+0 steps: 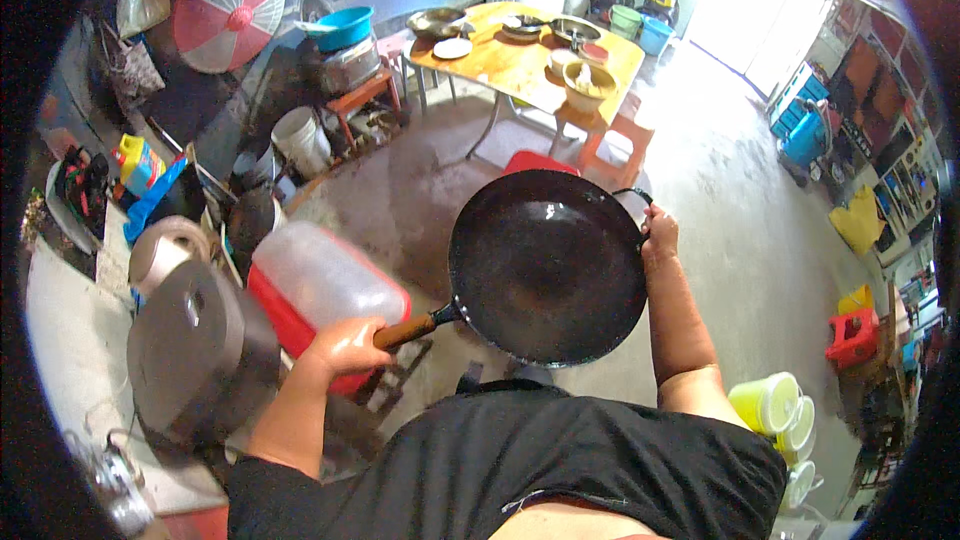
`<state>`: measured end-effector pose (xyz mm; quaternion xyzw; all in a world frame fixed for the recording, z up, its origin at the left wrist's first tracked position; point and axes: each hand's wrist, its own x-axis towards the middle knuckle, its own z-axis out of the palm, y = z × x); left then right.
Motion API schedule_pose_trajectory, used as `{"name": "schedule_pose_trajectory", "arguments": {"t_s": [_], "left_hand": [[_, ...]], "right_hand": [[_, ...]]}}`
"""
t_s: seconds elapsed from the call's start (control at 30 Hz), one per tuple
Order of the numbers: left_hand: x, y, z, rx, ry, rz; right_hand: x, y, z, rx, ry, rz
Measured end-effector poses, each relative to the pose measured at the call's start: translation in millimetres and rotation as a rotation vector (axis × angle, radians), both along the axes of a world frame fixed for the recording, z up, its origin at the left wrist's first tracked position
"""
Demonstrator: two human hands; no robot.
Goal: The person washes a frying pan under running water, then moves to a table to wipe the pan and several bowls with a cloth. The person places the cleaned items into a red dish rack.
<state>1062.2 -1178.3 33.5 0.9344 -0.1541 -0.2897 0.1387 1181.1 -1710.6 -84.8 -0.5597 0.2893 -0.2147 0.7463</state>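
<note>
- Head view: the wok (545,275) is in mid-air, short of the tabletop's (495,70) near edge.
- Left hand (345,345) wraps the wooden handle (408,330); right hand (660,232) closes around the loop handle (633,191).
- Lifting looks done; the wok is not set down.
- A bowl (590,92) sits near the tabletop's near right corner.

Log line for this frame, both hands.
left hand: grips wooden handle | right hand: grips loop handle | black wok: held up, inside toward camera | yellow table: ahead
</note>
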Motion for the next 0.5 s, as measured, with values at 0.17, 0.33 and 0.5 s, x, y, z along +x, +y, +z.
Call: {"name": "schedule_pose_trajectory", "arguments": {"t_s": [0.17, 0.33, 0.5], "left_hand": [[123, -27, -14, -0.004, -0.011, 0.145], [233, -39, 3, 0.005, -0.03, 0.225], [355, -28, -1, -0.004, -0.063, 0.268]], "right_hand": [[161, -14, 6, -0.097, -0.064, 0.099], [309, -4, 11, -0.01, -0.094, 0.142], [453, 5, 4, -0.002, -0.091, 0.102]]}}
